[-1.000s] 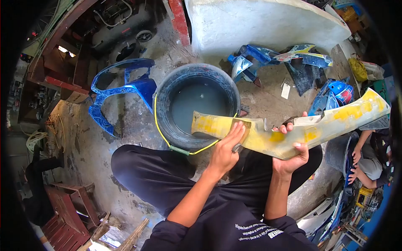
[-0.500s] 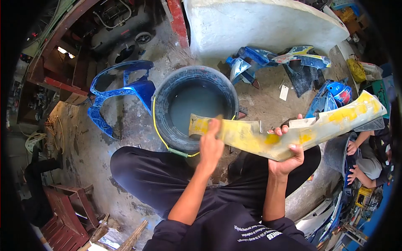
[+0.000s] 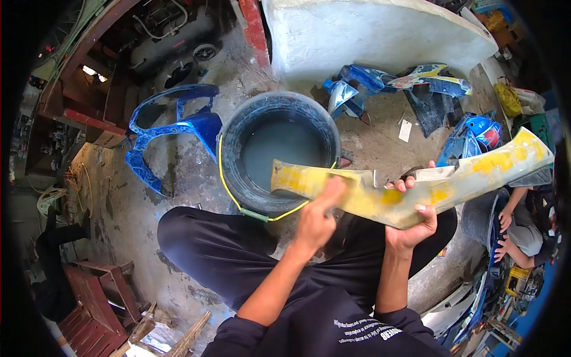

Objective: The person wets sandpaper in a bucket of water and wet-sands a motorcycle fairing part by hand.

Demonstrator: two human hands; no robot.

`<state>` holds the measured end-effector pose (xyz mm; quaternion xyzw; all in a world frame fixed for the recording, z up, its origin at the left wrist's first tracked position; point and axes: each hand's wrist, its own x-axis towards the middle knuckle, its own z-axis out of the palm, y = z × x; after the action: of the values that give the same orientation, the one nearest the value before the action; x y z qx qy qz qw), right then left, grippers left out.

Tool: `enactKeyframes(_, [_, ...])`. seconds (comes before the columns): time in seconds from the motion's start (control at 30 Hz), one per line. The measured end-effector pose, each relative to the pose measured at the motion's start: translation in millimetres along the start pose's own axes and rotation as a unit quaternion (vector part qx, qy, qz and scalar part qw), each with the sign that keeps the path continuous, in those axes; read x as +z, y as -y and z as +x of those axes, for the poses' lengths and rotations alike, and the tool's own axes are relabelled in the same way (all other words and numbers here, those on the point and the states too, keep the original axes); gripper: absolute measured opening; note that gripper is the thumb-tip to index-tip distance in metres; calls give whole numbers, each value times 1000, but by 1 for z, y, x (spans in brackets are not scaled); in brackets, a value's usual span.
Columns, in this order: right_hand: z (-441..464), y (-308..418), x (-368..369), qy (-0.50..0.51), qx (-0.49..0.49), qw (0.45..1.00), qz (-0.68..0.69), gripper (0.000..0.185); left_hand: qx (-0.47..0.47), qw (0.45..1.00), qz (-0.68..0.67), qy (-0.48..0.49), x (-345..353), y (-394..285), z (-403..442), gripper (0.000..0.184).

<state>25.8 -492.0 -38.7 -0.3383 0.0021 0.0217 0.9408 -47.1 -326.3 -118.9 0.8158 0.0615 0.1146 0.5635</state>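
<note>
A long, curved panel (image 3: 363,199), patched in yellow and grey, lies slanted above my lap. My right hand (image 3: 413,229) grips its lower middle, thumb on the near face and fingers over the upper edge. Against the panel's left part presses my left hand (image 3: 318,217), fingers drawn together and blurred by motion. A small brownish patch shows at its fingertips, too smeared to name. The panel's left end overlaps the rim of a black bucket (image 3: 229,178) holding cloudy water (image 3: 279,146). The bucket has a yellow handle (image 3: 229,199) with a green grip.
Left of the bucket lies a blue frame-like part (image 3: 143,140). Several blue body panels (image 3: 363,80) rest by the white slab (image 3: 369,35). At right, another person's hands (image 3: 504,244) are near a dark tub (image 3: 476,217). A reddish wooden stool (image 3: 95,291) sits lower left.
My left hand has slid to the right along the panel, away from its left end. My right hand keeps its grip, and the panel has barely shifted.
</note>
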Motion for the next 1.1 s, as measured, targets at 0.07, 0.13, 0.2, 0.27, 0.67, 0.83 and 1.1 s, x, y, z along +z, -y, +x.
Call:
enactKeyframes(0.07, [-2,-4,-3,-10,10,1000,-3,96,-78,992,61,-82,5,24,5,71])
enactKeyframes(0.13, [-1,-4,-5,-2,4,1000,3,96,-36,996,43,-63,9,8,4,71])
enactKeyframes(0.2, [-1,-3,-8,-1,2,1000,9,96,35,999,10,0,10,-18,-7,72])
enactKeyframes(0.27, [2,4,-11,2,10,1000,26,96,30,1000,5,8,9,-4,-9,74])
enactKeyframes(0.67, [-4,-2,-5,5,11,1000,6,97,-81,995,25,-57,2,18,13,73])
enactKeyframes(0.83, [-3,0,-1,6,5,1000,13,97,15,1000,-4,-7,14,-18,0,76])
enactKeyframes(1.1, [2,-3,-3,2,-5,1000,10,98,-26,999,34,-29,9,-3,10,72])
